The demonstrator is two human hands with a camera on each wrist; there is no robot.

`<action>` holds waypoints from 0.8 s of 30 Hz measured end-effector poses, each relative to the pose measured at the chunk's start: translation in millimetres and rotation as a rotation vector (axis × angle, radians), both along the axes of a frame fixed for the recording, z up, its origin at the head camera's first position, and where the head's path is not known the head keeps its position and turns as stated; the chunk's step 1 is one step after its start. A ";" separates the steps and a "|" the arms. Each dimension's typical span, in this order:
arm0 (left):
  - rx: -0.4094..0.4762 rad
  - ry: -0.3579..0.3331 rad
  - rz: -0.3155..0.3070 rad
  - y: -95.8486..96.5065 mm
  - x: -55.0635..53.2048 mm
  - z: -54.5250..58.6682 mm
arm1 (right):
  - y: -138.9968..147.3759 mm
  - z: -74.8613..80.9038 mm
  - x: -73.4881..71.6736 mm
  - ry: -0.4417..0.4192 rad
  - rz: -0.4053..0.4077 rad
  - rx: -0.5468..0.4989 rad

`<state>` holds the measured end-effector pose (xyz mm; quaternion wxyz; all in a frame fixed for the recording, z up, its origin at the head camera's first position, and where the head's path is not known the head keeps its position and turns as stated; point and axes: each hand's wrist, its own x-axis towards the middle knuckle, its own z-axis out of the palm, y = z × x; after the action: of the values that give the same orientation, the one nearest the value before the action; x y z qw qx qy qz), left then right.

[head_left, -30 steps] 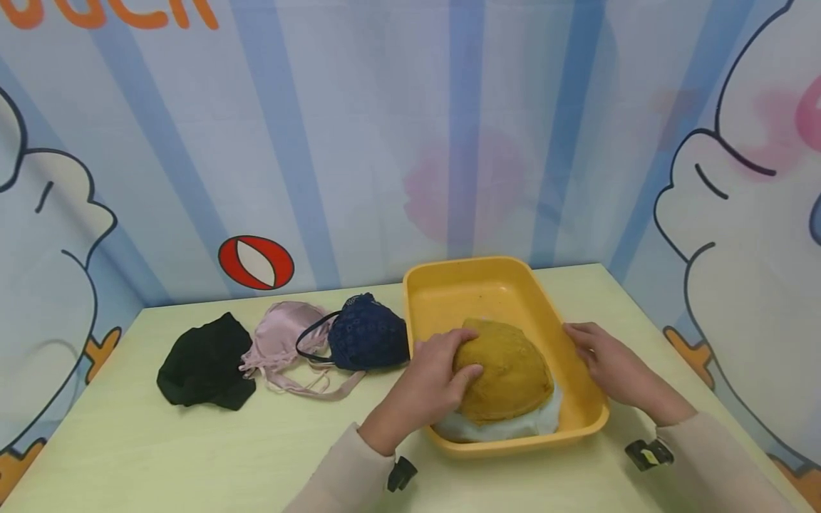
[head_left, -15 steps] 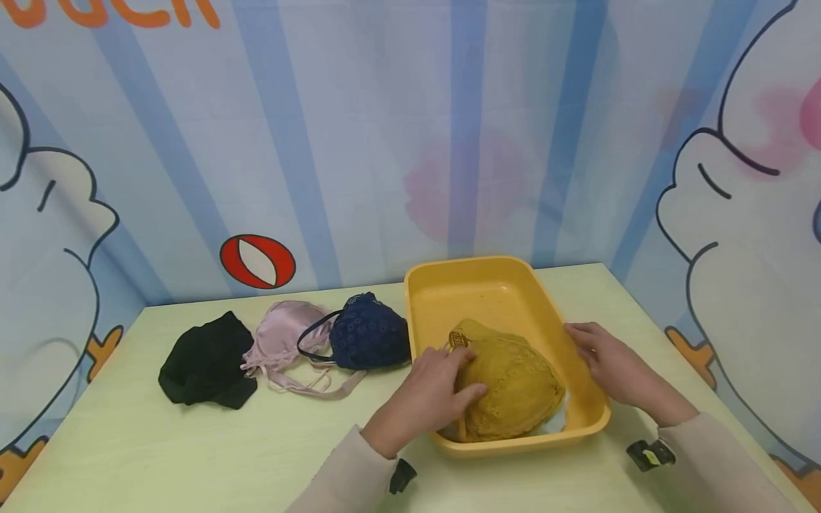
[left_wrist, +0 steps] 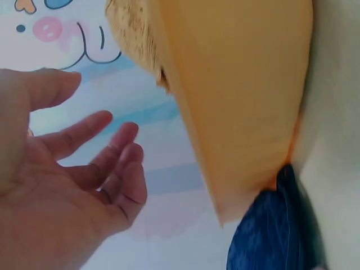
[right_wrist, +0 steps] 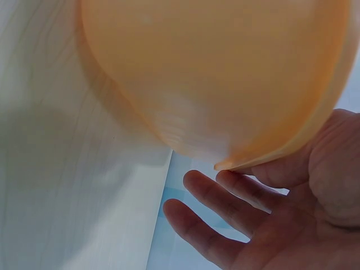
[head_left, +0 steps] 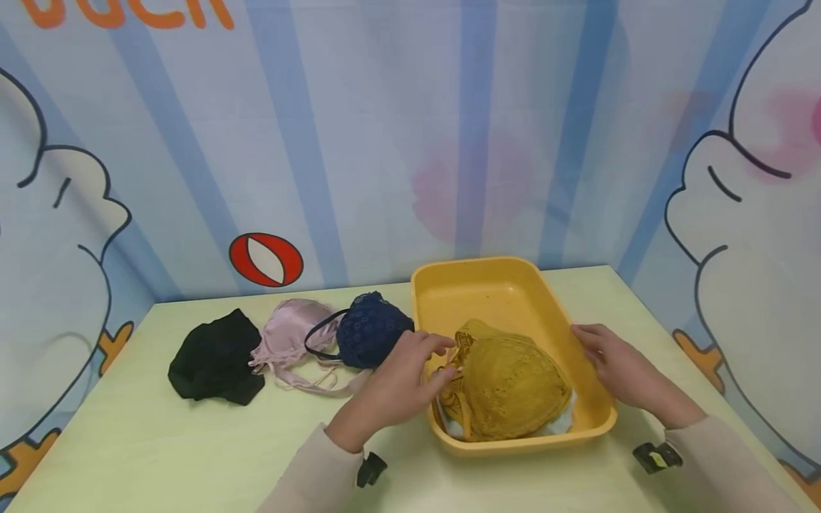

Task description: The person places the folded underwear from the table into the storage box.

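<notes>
the mustard bra (head_left: 516, 388) lies in the near half of the yellow tray (head_left: 481, 293), over a pale cloth (head_left: 564, 420), between the hands. the left hand (head_left: 399, 379) is at its left, fingers loosely spread and holding nothing; the right hand (head_left: 621, 367) pinches the tray's right rim, the wall standing between it and the bra. left on the tabletop (head_left: 160, 449) sit a navy bra (head_left: 374, 330) just beside the tray, a pink bra (head_left: 293, 329) and a black garment (head_left: 218, 360).
</notes>
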<state>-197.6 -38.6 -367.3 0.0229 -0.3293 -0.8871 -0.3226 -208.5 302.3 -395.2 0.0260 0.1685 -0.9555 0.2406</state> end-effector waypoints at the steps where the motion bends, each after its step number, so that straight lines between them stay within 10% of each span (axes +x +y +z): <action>1: 0.014 0.016 -0.006 -3.8 -0.4 0.4 | 0.0 0.0 -0.2 -0.001 -0.001 0.000; 24: 0.115 0.089 0.211 -95.9 -3.9 4.1 | -0.5 -0.4 -1.6 0.011 -0.004 0.027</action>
<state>-201.5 -134.4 -363.2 0.1147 -0.2462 -0.8950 -0.3537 -210.1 301.8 -395.6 0.0293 0.1684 -0.9589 0.2266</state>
